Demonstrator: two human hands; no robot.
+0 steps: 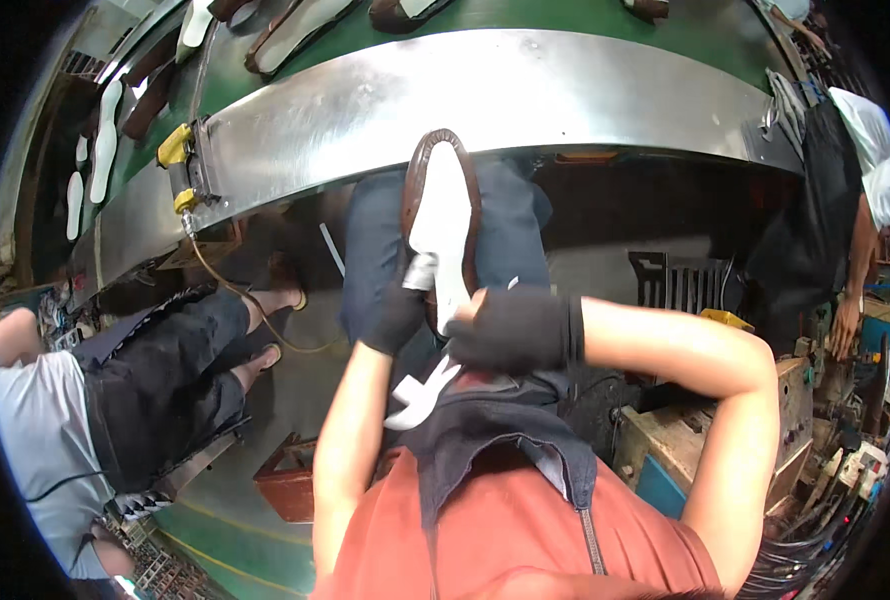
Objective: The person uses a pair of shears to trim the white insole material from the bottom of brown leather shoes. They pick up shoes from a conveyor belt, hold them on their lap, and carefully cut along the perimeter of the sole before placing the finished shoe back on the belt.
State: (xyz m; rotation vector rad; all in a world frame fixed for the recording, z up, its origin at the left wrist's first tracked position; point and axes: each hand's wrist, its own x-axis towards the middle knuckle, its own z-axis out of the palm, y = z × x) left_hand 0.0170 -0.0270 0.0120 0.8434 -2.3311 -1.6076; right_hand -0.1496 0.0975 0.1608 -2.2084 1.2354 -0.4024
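Observation:
A brown shoe (411, 198) lies sole side up across my lap, its toe pointing away and touching or close to the bench edge. A white insole (443, 200) covers its bottom. My left hand (395, 315), in a black glove with pale wrapping on a finger, grips the shoe's left side near the heel. My right hand (515, 330), also black-gloved, is closed, its fingertips at the insole's heel end. A silvery metal tool resembling lasting pincers (420, 400) sticks out below it, held in that hand. The fingers hide most of its handle and the shoe's heel.
A metal-edged bench (485, 90) curves ahead, with brown shoes (295, 35) on its green surface. A yellow-and-black air tool (180, 165) sits at its left edge, with a hose (220, 285) hanging down. A co-worker (135, 400) is at left; another person (865, 180) is at right.

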